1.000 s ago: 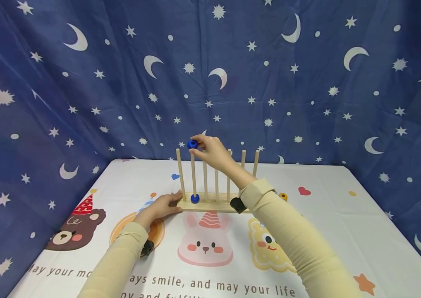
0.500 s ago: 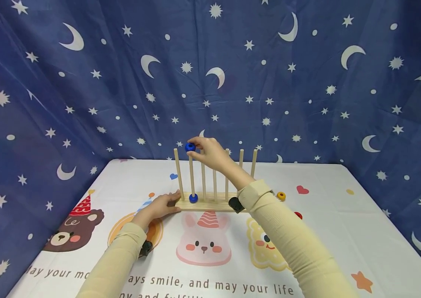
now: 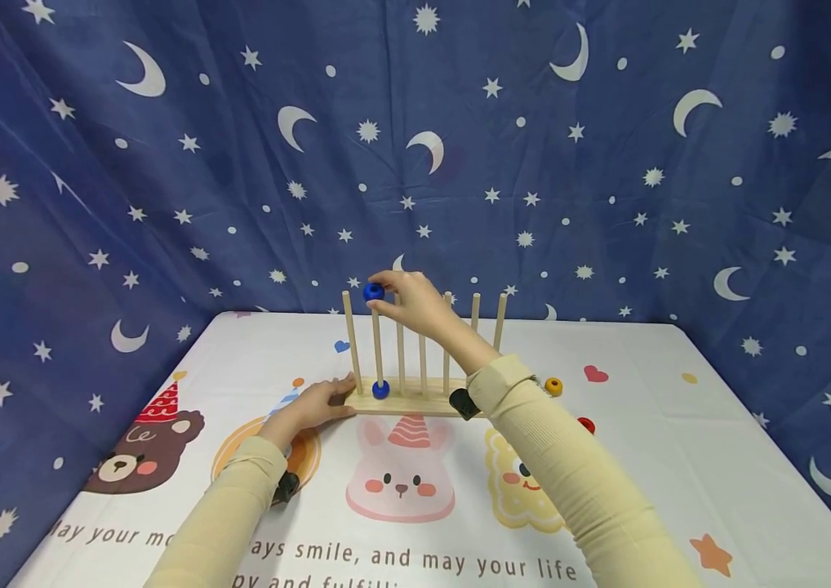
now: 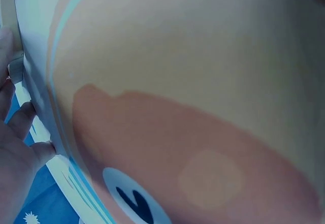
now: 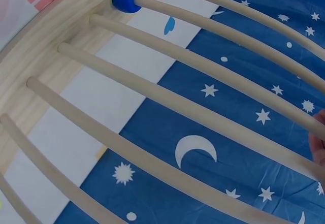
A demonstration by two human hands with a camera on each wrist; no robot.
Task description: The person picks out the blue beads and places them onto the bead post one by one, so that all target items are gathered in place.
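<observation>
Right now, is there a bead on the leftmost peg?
No, the leftmost peg is bare; the lower blue bead sits at the foot of the second peg.

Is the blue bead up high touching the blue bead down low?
Apart. The head view shows bare peg between them: the right hand holds the upper blue bead high; the lower blue bead sits at the base.

From here I can't tell whether the upper blue bead (image 3: pixel 371 293) touches the peg (image 3: pixel 377 351) under it. The right hand (image 3: pixel 417 304) hides the top of a middle peg (image 3: pixel 424 367); the right sleeve (image 3: pixel 570 465) covers the right end of the rack (image 3: pixel 404 404) and part of a red bead (image 3: pixel 588 425).
</observation>
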